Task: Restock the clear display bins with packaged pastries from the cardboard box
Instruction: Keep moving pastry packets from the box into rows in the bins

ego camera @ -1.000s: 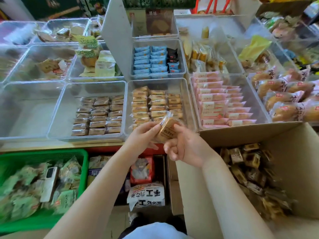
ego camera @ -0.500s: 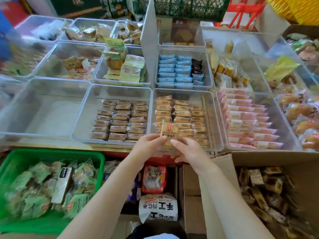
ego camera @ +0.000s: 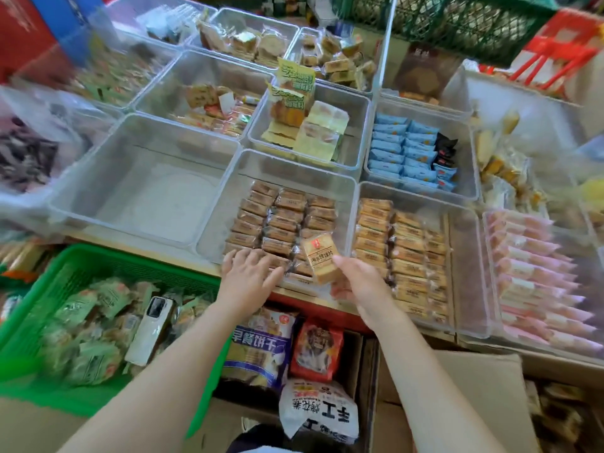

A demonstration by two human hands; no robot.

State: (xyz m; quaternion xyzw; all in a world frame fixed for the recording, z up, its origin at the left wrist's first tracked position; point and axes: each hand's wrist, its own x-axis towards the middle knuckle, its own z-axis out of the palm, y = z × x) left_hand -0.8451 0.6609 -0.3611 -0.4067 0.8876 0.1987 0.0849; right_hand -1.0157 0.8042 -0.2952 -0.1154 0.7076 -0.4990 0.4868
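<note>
Centrally, the right hand (ego camera: 354, 284) pinched a pastry (ego camera: 322, 261) with blurred, unreadable red-and-black print, while the left hand (ego camera: 250, 276) lay flat on the bin (ego camera: 215, 220) rim.

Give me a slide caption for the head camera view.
Right hand holds a wrapped pastry over the clear bin; left hand rests inside.

single head view, looking forward and down, close over clear display bins (ego camera: 284, 178).
</note>
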